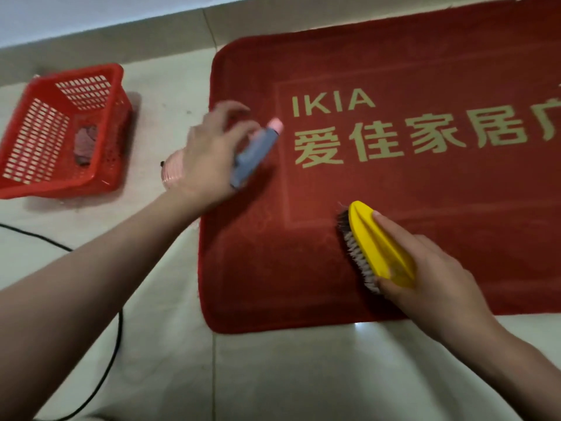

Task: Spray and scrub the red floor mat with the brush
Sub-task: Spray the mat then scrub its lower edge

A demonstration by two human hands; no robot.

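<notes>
While the mat (394, 192) lies flat on the tiles, the right hand (431, 284) grips the brush (376, 247) above it, bristles turned left. Left of that grip, the left hand (209, 159) is wrapped round a blurred spray bottle (255, 153) at the mat's edge. Farther left are a basket (60, 86) holding a cloth (85, 144), and a cable (112, 344).

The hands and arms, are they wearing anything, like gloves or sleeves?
No. The person's bare left hand and bare right hand wear no gloves. The left forearm and right forearm are uncovered up to the picture's edge, with no sleeve, watch or bracelet showing. The left hand is too blurred to tell about rings.
</notes>
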